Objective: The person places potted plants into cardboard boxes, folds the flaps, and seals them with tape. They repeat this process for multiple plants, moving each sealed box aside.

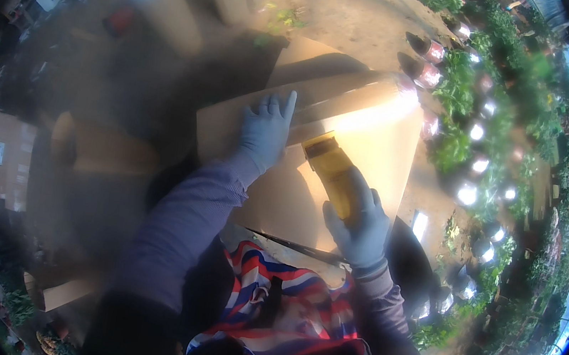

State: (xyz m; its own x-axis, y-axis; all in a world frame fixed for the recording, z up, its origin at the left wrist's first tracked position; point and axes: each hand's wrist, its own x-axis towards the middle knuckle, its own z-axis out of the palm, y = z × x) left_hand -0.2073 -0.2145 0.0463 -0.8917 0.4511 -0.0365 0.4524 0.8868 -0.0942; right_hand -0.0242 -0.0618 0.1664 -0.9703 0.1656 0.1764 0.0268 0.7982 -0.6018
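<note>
A large cardboard box (281, 202) lies in front of me, its upper right part in bright sun. My left hand (265, 132), in a grey glove, rests on the box's left part with the index finger stretched out and the other fingers partly bent. Near the box's middle, my right hand (362, 224), gloved the same way, grips a yellow, block-shaped hand tool (334, 173) with a dark gap at its far end. I cannot make out its exact kind. Its far end is at or just above the cardboard. A long seam runs across the box beyond the tool.
Potted green plants (461, 93) in shiny wraps line the right side. Tall cardboard pieces (169, 15) stand at the far left, with another cardboard piece (105, 147) lying in shade. Stacked boxes (3, 155) stand at the left edge. Bare soil (350, 6) stretches behind the box.
</note>
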